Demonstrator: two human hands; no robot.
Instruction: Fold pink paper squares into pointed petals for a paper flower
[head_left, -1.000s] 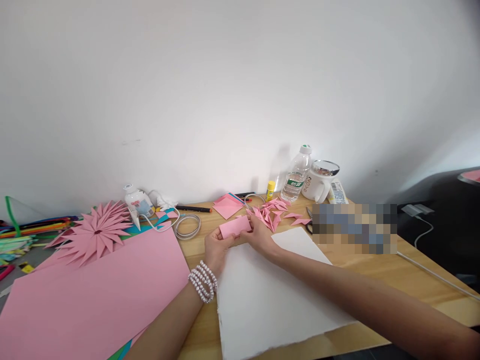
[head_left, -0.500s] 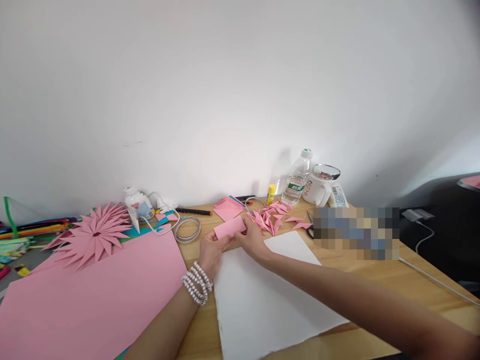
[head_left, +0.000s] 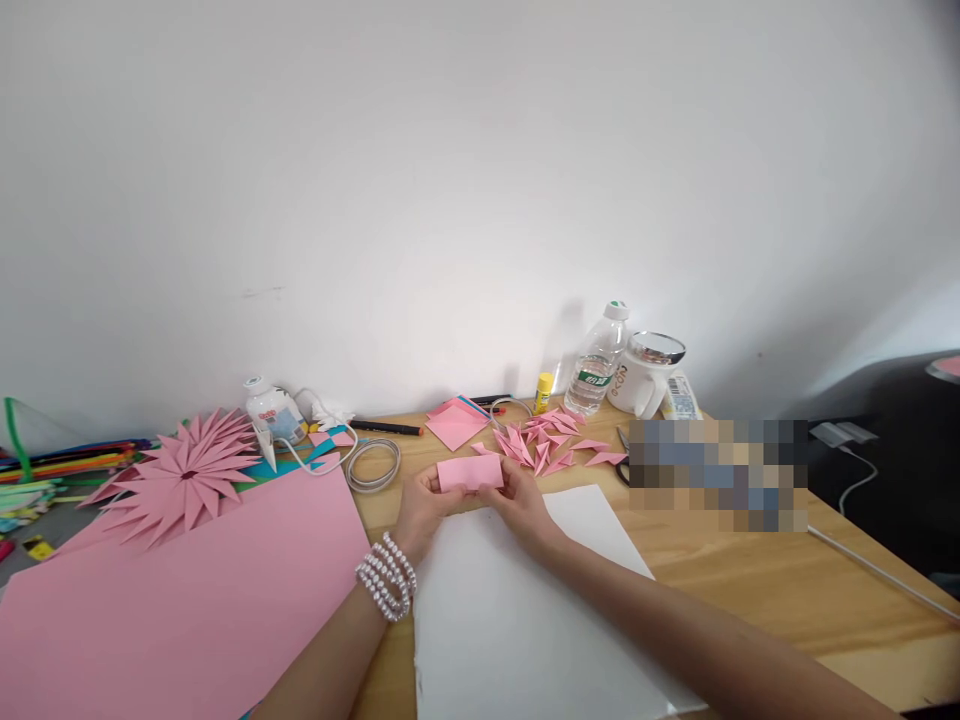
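A small pink paper rectangle, looking folded, is held level between both hands above the far end of a white board. My left hand pinches its left end, thumb along the near edge. At the right end, my right hand grips it in the same way. Just beyond lie a heap of folded pink paper pieces and a stack of pink paper squares. Some fingers are hidden behind the paper.
To the left, a pink spiky paper wheel rests on a large pink sheet. Along the wall stand a glue bottle, a glue stick, a water bottle and a white mug. Scissors lie at right.
The pink paper has turned from slanted to level and come slightly nearer. My right hand has shifted from its upper right corner to its right end, thumb along the near edge.
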